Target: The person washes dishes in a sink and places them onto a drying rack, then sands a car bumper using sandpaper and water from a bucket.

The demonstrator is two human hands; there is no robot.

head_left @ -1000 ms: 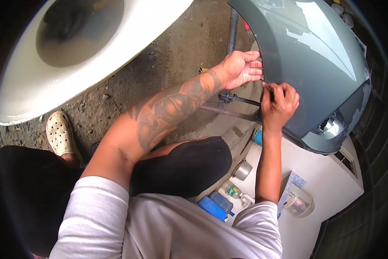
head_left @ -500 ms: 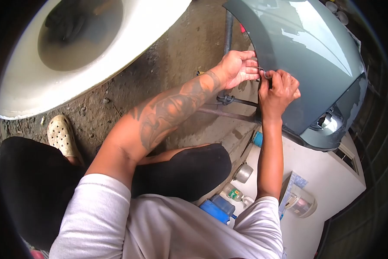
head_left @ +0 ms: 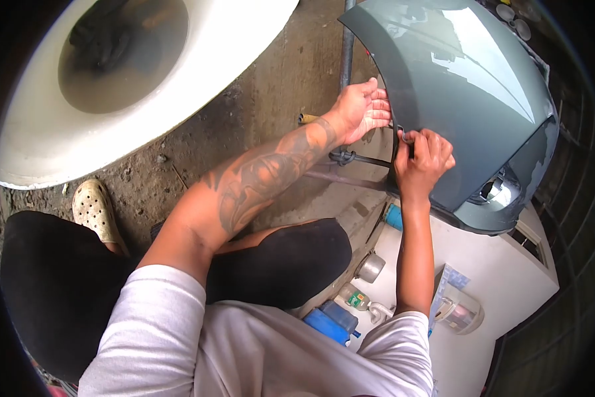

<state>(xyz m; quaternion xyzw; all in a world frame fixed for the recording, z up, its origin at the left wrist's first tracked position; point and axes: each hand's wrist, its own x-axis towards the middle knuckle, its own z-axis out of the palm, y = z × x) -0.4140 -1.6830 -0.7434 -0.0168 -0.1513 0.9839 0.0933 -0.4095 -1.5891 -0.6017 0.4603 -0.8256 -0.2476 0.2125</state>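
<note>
A grey-green car bumper with glossy patches stands at the upper right. My left hand is at its curved edge, palm showing and fingers stretched out, the fingertips at or just behind the edge. Just below, my right hand is closed in a pinch against the same edge. A small bit of a thin, dark, bent strip shows at its thumb and forefinger; the rest is hidden by the fingers.
Metal pipes form a stand beside the bumper. A white basin with murky water and dark cloth is at the upper left. A metal pot, a bottle, a blue container and a clear tub are at lower right.
My right hand has slid slightly down along the bumper's edge. The thin strip earlier reached to my left fingers; now it shows only at my right hand. My left hand stays nearly in place.
</note>
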